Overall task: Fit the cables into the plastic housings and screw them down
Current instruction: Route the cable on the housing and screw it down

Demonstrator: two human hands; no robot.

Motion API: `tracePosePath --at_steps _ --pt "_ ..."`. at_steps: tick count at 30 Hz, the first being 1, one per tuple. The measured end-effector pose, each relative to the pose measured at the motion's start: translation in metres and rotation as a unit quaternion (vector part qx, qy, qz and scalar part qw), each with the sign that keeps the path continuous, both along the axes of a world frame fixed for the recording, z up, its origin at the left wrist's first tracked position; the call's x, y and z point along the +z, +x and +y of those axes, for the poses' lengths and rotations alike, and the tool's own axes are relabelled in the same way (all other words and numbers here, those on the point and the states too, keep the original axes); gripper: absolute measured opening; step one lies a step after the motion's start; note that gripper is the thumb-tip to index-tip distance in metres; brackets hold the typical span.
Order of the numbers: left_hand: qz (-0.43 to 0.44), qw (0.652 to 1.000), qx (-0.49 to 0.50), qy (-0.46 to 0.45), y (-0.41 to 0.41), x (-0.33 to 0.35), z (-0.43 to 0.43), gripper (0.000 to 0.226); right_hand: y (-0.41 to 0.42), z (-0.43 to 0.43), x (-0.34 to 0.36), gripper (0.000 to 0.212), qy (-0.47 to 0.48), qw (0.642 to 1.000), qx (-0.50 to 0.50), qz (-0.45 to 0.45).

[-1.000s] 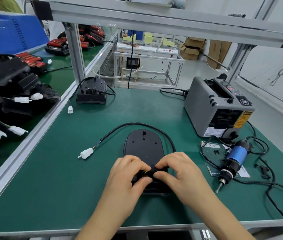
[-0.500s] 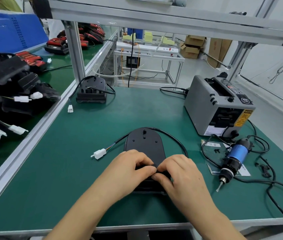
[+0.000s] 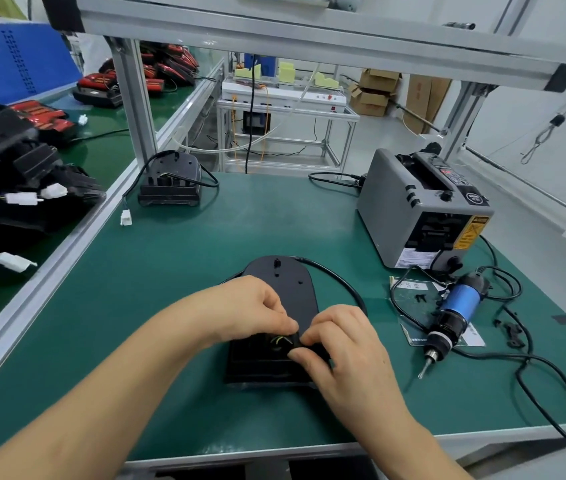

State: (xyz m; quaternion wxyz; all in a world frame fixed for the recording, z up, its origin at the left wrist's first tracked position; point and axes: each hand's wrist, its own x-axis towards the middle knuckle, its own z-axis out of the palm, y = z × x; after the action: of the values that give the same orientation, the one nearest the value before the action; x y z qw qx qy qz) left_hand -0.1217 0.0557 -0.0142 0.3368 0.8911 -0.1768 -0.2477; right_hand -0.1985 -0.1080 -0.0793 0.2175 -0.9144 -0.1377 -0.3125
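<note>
A black plastic housing (image 3: 285,289) lies flat on the green mat in front of me. Its black cable (image 3: 337,277) loops out from the far end and round the right side. My left hand (image 3: 250,306) and my right hand (image 3: 343,341) meet over the housing's near part, where thin yellow and dark wires (image 3: 279,341) show between the fingertips. Both hands pinch the cable end there. The cable's white plug is hidden behind my left hand. A blue electric screwdriver (image 3: 452,315) lies to the right, bit pointing toward me.
A grey tape dispenser (image 3: 416,209) stands at the right rear. A second housing with a cable and white plug (image 3: 170,183) sits at the back left. Small black screws (image 3: 420,297) lie on a card by the screwdriver, whose cord (image 3: 534,386) snakes along the right edge. Stacked housings (image 3: 15,174) fill the left bench.
The cable's white plug, out on the mat to the left, has been drawn in behind my left hand. Both hands have shifted slightly on the housing's near end.
</note>
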Motion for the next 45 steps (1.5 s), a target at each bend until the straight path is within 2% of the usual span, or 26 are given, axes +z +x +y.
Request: tracePosePath --at_steps 5,8,11,13,15,17,19,21,23,31,33,36,37,39,41,42,45 --pt "0.009 1.0 0.004 -0.01 0.0 -0.003 -0.005 0.017 0.0 0.0 -0.001 0.025 -0.004 1.0 -0.003 -0.005" --pt "0.013 1.0 0.015 -0.024 -0.002 -0.006 -0.005 0.012 -0.001 -0.002 0.002 0.026 -0.007 1.0 0.012 0.021" --pt "0.011 0.999 0.021 -0.041 -0.003 -0.006 -0.004 0.011 0.003 -0.016 0.013 0.026 0.061 0.995 0.044 0.072" --pt "0.008 0.998 0.033 -0.046 -0.004 -0.007 -0.003 0.013 0.014 -0.04 0.025 0.015 0.095 0.991 -0.005 0.098" --pt "0.007 0.998 0.038 -0.048 -0.006 -0.008 -0.004 0.013 0.033 -0.08 0.038 0.008 0.051 0.98 -0.119 0.152" --pt "0.009 0.998 0.038 -0.052 -0.007 -0.009 -0.004 0.009 0.052 -0.12 0.048 0.016 -0.042 0.942 -0.234 0.236" --pt "0.011 0.998 0.042 -0.054 -0.007 -0.009 -0.005 0.007 0.067 -0.148 0.05 0.018 -0.131 0.9 -0.288 0.301" --pt "0.012 0.997 0.048 -0.056 -0.008 -0.01 -0.004 0.011 0.078 -0.161 0.046 0.014 -0.183 0.87 -0.292 0.351" --pt "0.014 0.997 0.052 -0.061 -0.009 -0.011 -0.004 0.013 0.086 -0.167 0.04 0.009 -0.217 0.858 -0.28 0.372" --pt "0.013 0.996 0.061 -0.06 -0.008 -0.013 -0.004 0.013 0.095 -0.172 0.02 0.014 -0.322 0.842 -0.298 0.314" --pt "0.014 0.996 0.062 -0.061 -0.007 -0.014 -0.004 0.013 0.093 -0.171 0.019 0.014 -0.321 0.845 -0.292 0.313" --pt "0.014 0.996 0.059 -0.063 -0.007 -0.014 -0.003 0.012 0.086 -0.157 0.03 0.011 -0.239 0.886 -0.261 0.299" --pt "0.015 0.996 0.058 -0.065 -0.007 -0.014 -0.003 0.012 0.082 -0.147 0.037 0.011 -0.172 0.91 -0.239 0.293" --pt "0.016 0.996 0.058 -0.069 -0.007 -0.014 -0.002 0.012 0.069 -0.118 0.05 0.011 0.034 0.944 -0.158 0.289" --pt "0.017 0.995 0.058 -0.074 -0.008 -0.015 -0.002 0.013 0.047 -0.079 0.056 0.017 0.235 0.933 -0.032 0.27" --pt "0.016 0.995 0.058 -0.075 -0.008 -0.015 -0.001 0.015 0.036 -0.06 0.055 0.021 0.298 0.919 0.027 0.258" --pt "0.007 0.996 0.057 -0.074 -0.008 -0.014 -0.001 0.017 0.013 -0.016 0.041 0.02 0.356 0.9 0.104 0.229"
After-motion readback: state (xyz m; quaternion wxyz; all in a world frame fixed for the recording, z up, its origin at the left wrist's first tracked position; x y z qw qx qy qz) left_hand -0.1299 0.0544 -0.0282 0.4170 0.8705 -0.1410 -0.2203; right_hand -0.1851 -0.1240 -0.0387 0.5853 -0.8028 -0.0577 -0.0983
